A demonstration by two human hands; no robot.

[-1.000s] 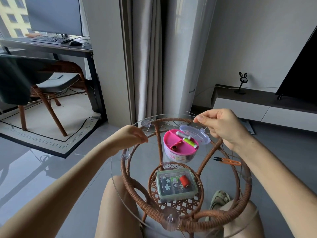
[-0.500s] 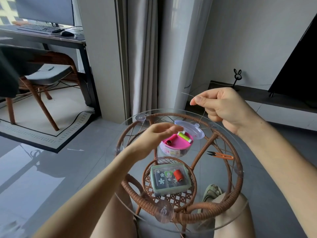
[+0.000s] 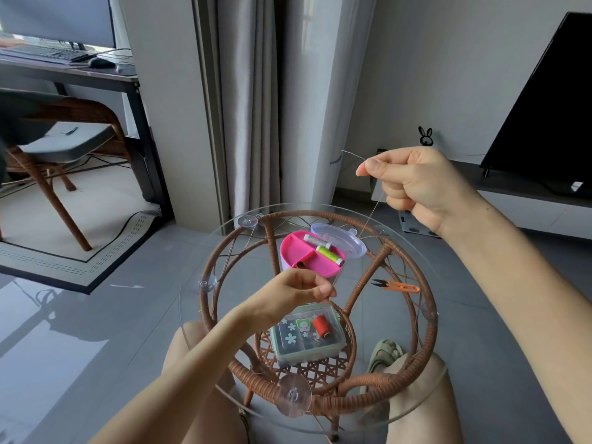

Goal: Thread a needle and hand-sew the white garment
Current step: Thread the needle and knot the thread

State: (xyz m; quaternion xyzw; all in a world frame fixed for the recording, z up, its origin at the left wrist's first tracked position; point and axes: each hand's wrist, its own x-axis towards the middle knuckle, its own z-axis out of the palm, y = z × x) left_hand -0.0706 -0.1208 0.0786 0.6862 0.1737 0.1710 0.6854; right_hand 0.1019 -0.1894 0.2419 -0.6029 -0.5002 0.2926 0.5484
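My right hand is raised above the far right of the glass table and pinches a thin needle that points up and left. A pale thread runs from it down to my left hand, which pinches the thread's lower end over the table's middle. Below my hands stands a round pink sewing box with white and green spools, its clear lid leaning behind it. No white garment is in view.
The round glass table rests on a rattan frame. Orange thread snips lie on the glass at right. A green kit box with a red spool sits on the lower shelf. My knees are under the near edge. A TV stands at right.
My right hand has risen and pulled away to the right with the needle. My left hand has moved right and toward me, drawing the thread taut between them.
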